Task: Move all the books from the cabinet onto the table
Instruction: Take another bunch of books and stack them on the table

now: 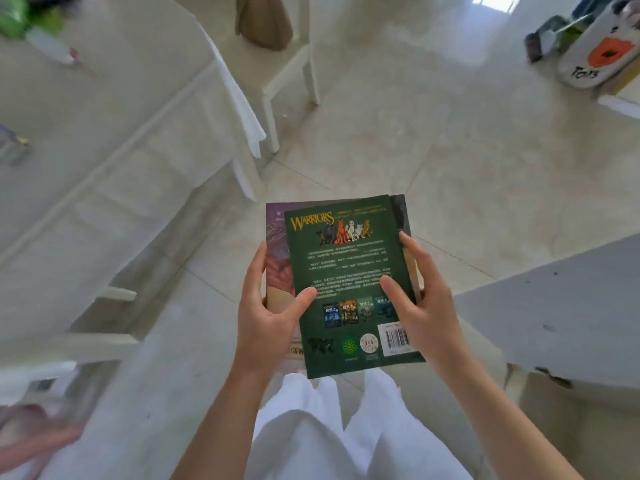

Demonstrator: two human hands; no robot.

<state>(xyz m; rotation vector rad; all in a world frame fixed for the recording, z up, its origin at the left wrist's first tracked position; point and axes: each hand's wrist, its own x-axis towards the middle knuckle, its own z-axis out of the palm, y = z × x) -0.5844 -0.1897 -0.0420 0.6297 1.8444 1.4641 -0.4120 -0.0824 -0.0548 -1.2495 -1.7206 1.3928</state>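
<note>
- The left hand (266, 306) and right hand (420, 299) grip a small stack of books, thumbs on top.
- The green Warriors book (349, 271) lies uppermost, above the tiled floor (433, 150).
- The white-clothed desk (104, 133) stands left.

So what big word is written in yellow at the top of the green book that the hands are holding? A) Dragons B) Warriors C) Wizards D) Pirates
B: the green book, on top of the stack held between the left hand and the right hand, has "WARRIORS" in yellow letters at its upper left corner, next to a row of drawn cats.
</note>
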